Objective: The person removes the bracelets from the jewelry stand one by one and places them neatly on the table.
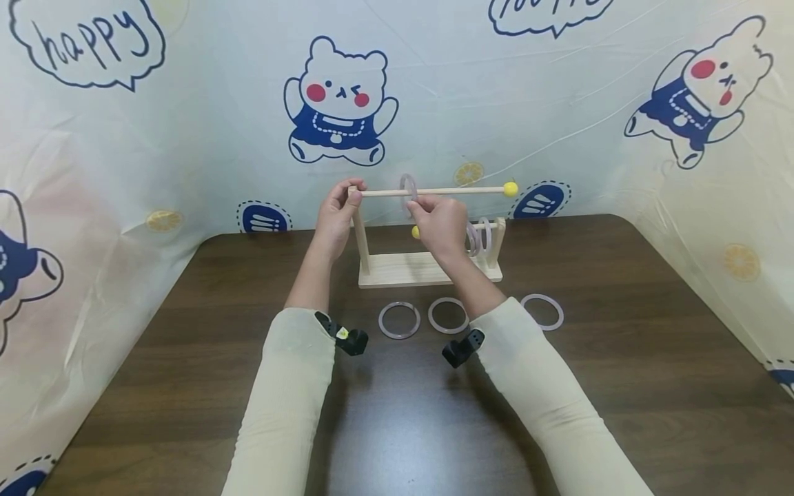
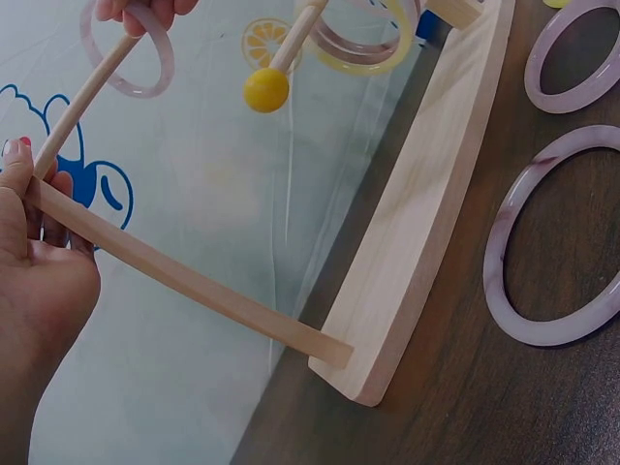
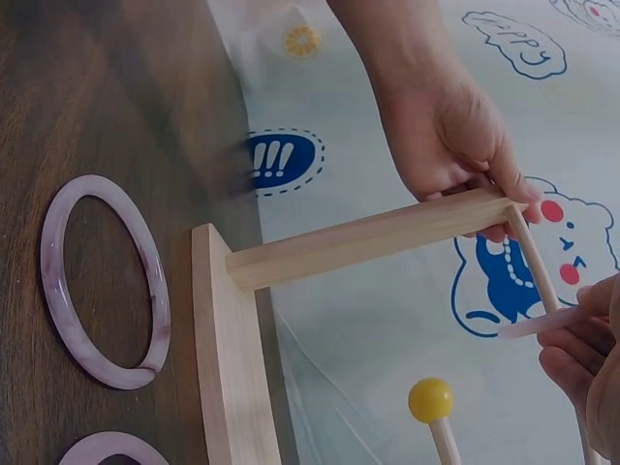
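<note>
A pale wooden stand (image 1: 397, 270) rises from the table, with an upper rod (image 1: 459, 191) ending in a yellow ball (image 1: 511, 189). At the top of its left post (image 1: 362, 244), my left hand (image 1: 333, 219) grips the wood where the rod joins. My right hand (image 1: 443, 224) pinches a translucent, pale purple bangle (image 2: 167, 60). This bangle encircles the upper rod left of its middle. On the lower rod, which has its own yellow ball (image 3: 430, 400), hang several bangles (image 1: 488, 238) near the right post, partly hidden behind my right hand.
In front of the stand, three pale purple bangles lie flat on the dark wooden table (image 1: 397, 427): a left one (image 1: 400, 337), a middle one (image 1: 448, 331) and a right one (image 1: 560, 317), partly covered by my right sleeve. A printed curtain (image 1: 434, 103) hangs behind the table.
</note>
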Demonstrator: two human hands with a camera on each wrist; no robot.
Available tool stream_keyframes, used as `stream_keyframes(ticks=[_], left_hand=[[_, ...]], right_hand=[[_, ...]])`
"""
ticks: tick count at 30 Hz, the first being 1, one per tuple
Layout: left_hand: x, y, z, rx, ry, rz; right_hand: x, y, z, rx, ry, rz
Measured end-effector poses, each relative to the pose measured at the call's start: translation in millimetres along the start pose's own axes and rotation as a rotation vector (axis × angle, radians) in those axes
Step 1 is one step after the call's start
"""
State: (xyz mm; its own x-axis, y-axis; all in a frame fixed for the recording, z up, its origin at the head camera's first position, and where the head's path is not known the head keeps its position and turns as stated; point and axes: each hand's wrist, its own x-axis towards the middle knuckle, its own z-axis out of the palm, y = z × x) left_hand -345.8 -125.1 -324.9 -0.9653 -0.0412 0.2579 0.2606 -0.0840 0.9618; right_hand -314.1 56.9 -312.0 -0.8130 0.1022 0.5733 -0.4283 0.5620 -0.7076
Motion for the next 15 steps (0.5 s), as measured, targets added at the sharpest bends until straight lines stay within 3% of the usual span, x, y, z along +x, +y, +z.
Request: stream_keyframes(ticks=[15], left_hand=[[0.4, -0.8, -0.6, -0.013, 0.010, 0.004]], right_hand=[[-2.0, 7.4, -4.6, 0.046, 0.070, 0.022]])
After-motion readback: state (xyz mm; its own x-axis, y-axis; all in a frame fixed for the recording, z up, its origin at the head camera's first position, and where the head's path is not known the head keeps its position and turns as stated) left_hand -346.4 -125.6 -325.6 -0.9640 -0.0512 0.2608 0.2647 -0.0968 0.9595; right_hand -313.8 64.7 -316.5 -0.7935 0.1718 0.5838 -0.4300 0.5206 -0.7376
